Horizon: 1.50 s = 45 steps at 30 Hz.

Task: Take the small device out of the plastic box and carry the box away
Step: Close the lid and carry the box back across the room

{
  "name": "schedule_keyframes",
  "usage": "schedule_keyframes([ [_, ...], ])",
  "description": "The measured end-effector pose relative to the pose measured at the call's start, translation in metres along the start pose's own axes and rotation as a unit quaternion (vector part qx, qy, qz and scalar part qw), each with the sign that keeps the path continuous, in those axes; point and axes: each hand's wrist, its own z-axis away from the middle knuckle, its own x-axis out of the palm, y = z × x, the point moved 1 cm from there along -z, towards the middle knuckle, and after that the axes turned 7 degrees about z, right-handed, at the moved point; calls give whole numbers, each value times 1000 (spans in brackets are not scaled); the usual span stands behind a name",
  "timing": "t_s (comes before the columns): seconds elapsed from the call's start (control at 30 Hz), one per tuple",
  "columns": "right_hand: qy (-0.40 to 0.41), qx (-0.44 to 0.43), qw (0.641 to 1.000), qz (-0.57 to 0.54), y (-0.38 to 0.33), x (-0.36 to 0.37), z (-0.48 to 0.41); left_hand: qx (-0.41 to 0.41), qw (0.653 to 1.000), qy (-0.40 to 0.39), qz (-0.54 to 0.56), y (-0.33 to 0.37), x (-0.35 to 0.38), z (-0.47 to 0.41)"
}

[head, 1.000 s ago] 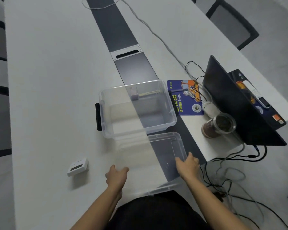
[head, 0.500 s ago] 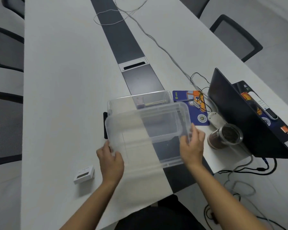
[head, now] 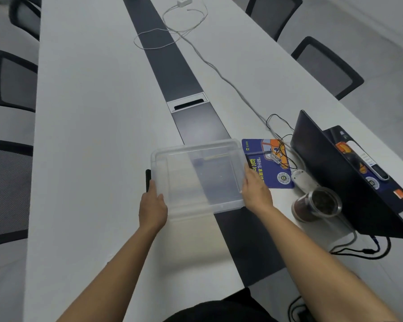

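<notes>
White table point(head: 84, 135) fills the frame; at its centre sits the clear plastic box point(head: 199, 176), lid on, with left hand point(head: 153, 206) and right hand point(head: 256, 194) clamped on its sides.

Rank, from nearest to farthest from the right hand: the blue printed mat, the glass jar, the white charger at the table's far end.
1. Blue printed mat, touching the right hand.
2. Glass jar, farther right.
3. White charger, far end.

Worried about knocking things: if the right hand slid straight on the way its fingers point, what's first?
Likely the blue mat, right beyond the right hand; depth is unclear.
</notes>
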Motion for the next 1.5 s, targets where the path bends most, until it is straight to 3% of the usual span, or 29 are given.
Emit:
schedule_keyframes([
  [0.2,21,-8,999,-25,25,5,44,-3,999,19,29,-20,3,39],
  [0.37,73,-31,996,48,44,9,80,-10,996,74,52,-44,9,79],
  [0.5,6,47,994,-97,47,12,81,-29,992,114,36,-53,12,81],
  [0.6,-57,161,960,-221,46,15,78,-111,985,75,105,-55,10,76],
  [0.73,-25,182,961,-208,42,12,83,-205,955,60,207,-58,12,72],
  [0.83,34,146,974,-171,37,6,85,-176,970,92,142,-58,8,65],
  [1.03,-39,151,977,-144,31,12,75,-101,990,75,71,-44,6,63],
  [1.2,-10,129,986,-102,33,9,75,-84,989,71,103,-44,11,63],
  [1.5,24,81,995,-43,35,12,75,-51,993,97,44,-44,19,71],
])
